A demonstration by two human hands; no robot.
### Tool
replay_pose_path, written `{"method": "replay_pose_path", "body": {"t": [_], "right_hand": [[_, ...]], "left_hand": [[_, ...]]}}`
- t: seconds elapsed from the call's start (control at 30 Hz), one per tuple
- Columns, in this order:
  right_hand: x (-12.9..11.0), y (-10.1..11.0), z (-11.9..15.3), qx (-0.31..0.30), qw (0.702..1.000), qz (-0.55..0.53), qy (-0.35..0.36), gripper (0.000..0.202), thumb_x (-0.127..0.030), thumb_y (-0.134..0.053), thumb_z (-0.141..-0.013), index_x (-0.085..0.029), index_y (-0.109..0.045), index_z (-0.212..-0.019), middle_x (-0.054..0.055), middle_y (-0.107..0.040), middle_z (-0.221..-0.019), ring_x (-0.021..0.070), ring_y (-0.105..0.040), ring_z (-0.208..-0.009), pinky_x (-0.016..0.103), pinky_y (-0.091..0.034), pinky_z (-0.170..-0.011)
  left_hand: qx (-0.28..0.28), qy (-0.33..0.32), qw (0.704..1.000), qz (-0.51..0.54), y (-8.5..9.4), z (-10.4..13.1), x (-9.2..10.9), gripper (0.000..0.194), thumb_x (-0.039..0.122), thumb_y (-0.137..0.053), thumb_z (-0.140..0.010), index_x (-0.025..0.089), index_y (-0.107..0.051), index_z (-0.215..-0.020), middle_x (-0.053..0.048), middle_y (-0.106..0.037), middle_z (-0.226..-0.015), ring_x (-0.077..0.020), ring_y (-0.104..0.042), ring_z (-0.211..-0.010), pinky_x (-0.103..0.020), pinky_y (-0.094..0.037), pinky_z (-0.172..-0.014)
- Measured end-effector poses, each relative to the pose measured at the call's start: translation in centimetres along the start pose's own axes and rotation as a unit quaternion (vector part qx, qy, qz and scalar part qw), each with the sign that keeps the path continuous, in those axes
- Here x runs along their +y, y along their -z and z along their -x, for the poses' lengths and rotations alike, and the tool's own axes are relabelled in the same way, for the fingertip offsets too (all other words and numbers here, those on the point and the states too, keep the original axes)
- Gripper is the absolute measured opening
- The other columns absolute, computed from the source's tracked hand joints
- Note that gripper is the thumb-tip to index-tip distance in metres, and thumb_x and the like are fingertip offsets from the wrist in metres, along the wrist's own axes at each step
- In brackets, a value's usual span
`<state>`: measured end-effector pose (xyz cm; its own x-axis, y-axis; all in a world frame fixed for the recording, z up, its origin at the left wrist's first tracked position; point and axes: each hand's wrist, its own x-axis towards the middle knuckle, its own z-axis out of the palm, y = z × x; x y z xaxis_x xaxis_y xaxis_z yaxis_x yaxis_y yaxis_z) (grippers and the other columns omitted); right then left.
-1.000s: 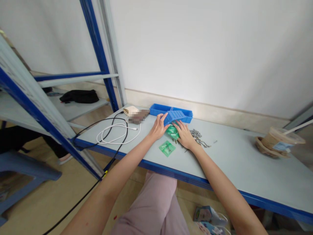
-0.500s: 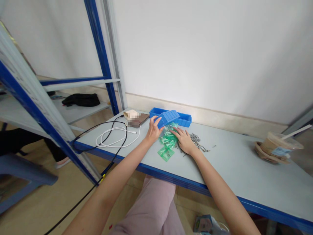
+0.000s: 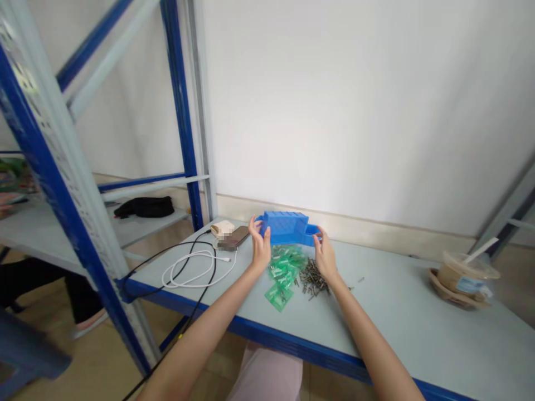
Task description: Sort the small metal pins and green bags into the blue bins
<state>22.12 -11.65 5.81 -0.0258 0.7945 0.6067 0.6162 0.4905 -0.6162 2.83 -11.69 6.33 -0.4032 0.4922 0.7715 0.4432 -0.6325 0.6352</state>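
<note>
1. The left hand (image 3: 261, 252) pinches the left end of a blue box (image 3: 286, 228) between thumb and fingers.
2. The box is tipped up, above the green packets (image 3: 286, 268) and in front of a blue tray (image 3: 311, 229) by the wall.
3. The right hand (image 3: 326, 257) has bent fingers by a blue edge; it's too small to tell if they pinch it, or whether it's box or tray.
4. Little metal bits (image 3: 312, 278) lie in a pile beside the packets, just below the right hand.
</note>
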Motion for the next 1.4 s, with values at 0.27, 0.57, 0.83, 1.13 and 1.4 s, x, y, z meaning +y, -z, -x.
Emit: {"method": "replay_pose_path", "body": {"t": [0.27, 0.57, 0.83, 1.13, 1.4], "right_hand": [[6.0, 6.3, -3.3, 0.053, 0.978, 0.038, -0.199, 0.037, -0.038, -0.041, -0.080, -0.010, -0.063, -0.091, 0.010, -0.065, -0.080, 0.0241, -0.058, -0.077, 0.031, -0.042, -0.069], [13.5, 12.4, -4.7, 0.013, 0.949, 0.029, -0.312, 0.024, -0.034, -0.048, -0.087, -0.020, -0.055, -0.105, 0.005, -0.056, -0.109, 0.0156, -0.056, -0.089, 0.033, -0.049, -0.075], [17.4, 9.9, -5.7, -0.098, 0.913, -0.015, -0.396, 0.034, -0.042, -0.043, -0.086, -0.012, -0.058, -0.084, -0.001, -0.049, -0.041, 0.0123, -0.052, -0.039, 0.021, -0.040, -0.038], [17.7, 7.1, -6.5, -0.078, 0.925, -0.018, -0.370, 0.033, -0.034, -0.037, -0.089, -0.010, -0.052, -0.104, -0.003, -0.051, -0.045, 0.0131, -0.056, -0.042, 0.022, -0.044, -0.046], [18.2, 6.8, -5.9, -0.059, 0.939, 0.039, -0.335, 0.041, -0.041, -0.030, -0.087, -0.012, -0.058, -0.098, -0.002, -0.050, -0.042, 0.0155, -0.055, -0.044, 0.024, -0.042, -0.047]], "left_hand": [[-0.269, 0.156, 0.950, 0.025, -9.9, -0.3, 3.4, 0.042, 0.044, -0.030, -0.090, 0.019, -0.033, -0.123, -0.013, -0.049, -0.122, -0.0204, -0.045, -0.117, -0.035, -0.034, -0.099], [-0.323, 0.002, 0.921, -0.219, -8.9, -2.7, -4.3, 0.039, 0.042, -0.038, -0.088, 0.023, -0.042, -0.121, -0.010, -0.033, -0.137, -0.0272, -0.019, -0.132, -0.057, -0.010, -0.104], [-0.328, 0.022, 0.900, -0.287, -5.3, -4.1, -8.5, 0.032, 0.035, -0.036, -0.090, 0.021, -0.049, -0.116, -0.008, -0.053, -0.123, -0.0260, -0.038, -0.123, -0.059, -0.008, -0.104], [-0.326, -0.045, 0.902, -0.278, -5.3, -2.5, -8.9, 0.034, 0.035, -0.033, -0.091, 0.022, -0.052, -0.116, -0.006, -0.056, -0.120, -0.0233, -0.041, -0.121, -0.058, -0.004, -0.105], [-0.314, -0.052, 0.909, -0.269, -5.2, -2.3, -9.1, 0.034, 0.036, -0.034, -0.091, 0.022, -0.053, -0.115, -0.004, -0.058, -0.119, -0.0228, -0.043, -0.119, -0.057, -0.005, -0.106]]}}
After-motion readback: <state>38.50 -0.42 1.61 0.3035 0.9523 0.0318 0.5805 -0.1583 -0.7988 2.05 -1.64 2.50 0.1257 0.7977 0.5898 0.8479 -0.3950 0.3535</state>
